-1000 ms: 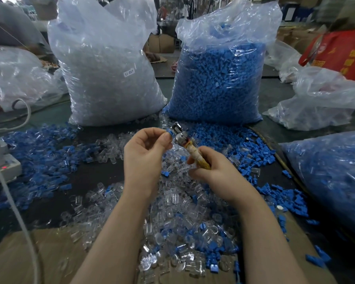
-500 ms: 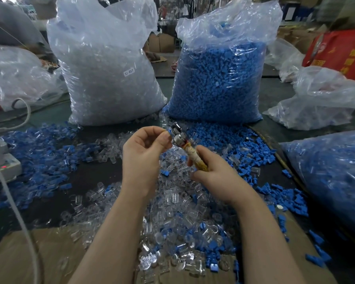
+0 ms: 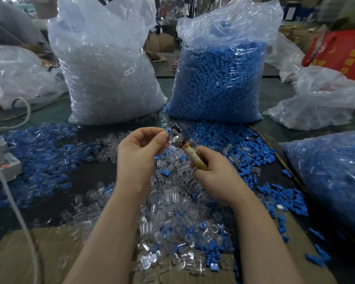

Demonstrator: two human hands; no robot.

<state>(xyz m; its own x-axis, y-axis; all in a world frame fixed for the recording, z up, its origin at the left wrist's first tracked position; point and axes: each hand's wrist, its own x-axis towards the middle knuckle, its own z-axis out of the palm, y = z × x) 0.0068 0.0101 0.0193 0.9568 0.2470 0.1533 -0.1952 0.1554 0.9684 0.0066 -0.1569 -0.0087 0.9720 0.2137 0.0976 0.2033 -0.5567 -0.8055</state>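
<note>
- tool (image 3: pixel 195 158): the head is bare metal, bright and shiny; the handle is wrapped in yellowed tape, worn, rough and matt.
- loose clear pieces (image 3: pixel 172 201): transparent hard plastic, smooth and glossy.
- loose blue pieces (image 3: pixel 244 148): opaque plastic, smooth, with a dull sheen.
- left bag (image 3: pixel 107 58) and blue-filled bag (image 3: pixel 219 78): thin clear plastic film, crinkled and glossy.
- tabletop (image 3: pixel 86 175): dark, matt.
- cardboard sheet (image 3: pixel 19 253): brown, matt, papery.
</note>
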